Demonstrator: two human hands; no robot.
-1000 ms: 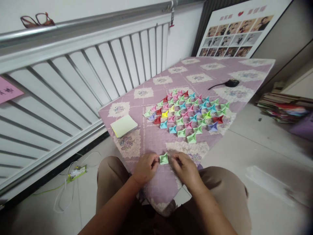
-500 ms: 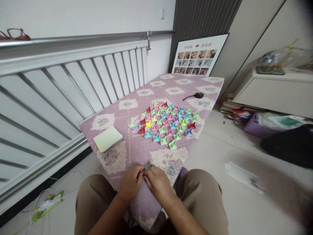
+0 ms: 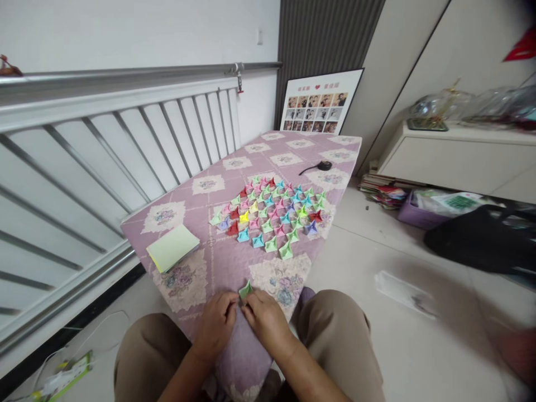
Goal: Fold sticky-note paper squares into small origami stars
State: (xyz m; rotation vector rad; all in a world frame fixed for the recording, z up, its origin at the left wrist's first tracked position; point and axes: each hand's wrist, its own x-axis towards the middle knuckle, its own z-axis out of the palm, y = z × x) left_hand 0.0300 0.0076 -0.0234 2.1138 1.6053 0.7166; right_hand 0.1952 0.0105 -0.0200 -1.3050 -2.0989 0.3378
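A small folded piece of light green paper point(image 3: 245, 290) stands at the near end of the table, between my two hands. My right hand point(image 3: 268, 319) is closed, its thumb and fingers pinching the paper's right side. Beside the paper's lower left edge, my left hand point(image 3: 216, 322) is curled with the fingers together; whether its fingertips grip the paper I cannot make out. Farther up the table several folded paper pieces point(image 3: 286, 250) in green, pink, blue, red, yellow and purple stand in close rows. To the left lies a stack of paper sheets point(image 3: 173, 247), pale green on top.
A purple flowered cloth covers the tapering table point(image 3: 226, 268). At its far right lies a black object with a strap point(image 3: 324, 166). Metal railing point(image 3: 146, 139) runs along the left. A photo board point(image 3: 320, 103) leans behind, and a white cabinet point(image 3: 464, 151) stands right.
The view has turned slightly right, so the scene sits farther left. More of the green folded paper shows between my hands, and its upper point stands higher.
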